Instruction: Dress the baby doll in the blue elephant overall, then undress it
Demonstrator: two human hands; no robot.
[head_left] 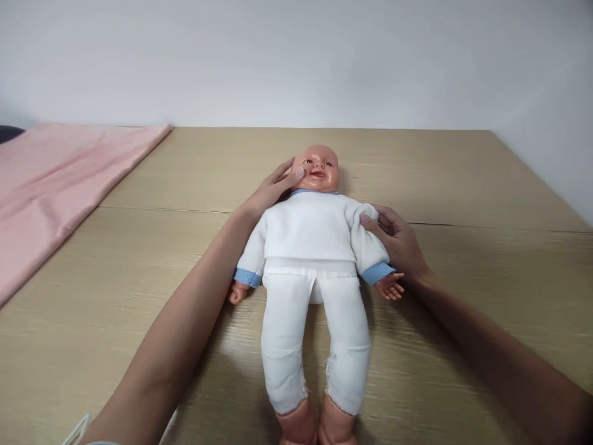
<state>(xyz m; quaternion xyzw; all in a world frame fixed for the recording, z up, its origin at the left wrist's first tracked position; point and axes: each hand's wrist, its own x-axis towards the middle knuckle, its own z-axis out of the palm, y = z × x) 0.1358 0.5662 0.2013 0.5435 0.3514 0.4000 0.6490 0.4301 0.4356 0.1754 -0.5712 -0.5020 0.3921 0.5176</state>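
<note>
A baby doll [309, 259] in a white top and white trousers with blue cuffs lies on its back on the wooden table [463, 185], head away from me. My left hand [273, 188] rests at the side of the doll's head, fingers stretched out and touching its cheek. My right hand [396, 238] is curled round the doll's upper arm, thumb pressing on the white sleeve. The doll's bare feet reach the bottom edge of the view.
A pink cloth [60, 185] lies spread over the table's left side up to the back edge. A white wall runs behind the table. A dark object [8, 132] peeks in at the far left. Bare wood surrounds the doll.
</note>
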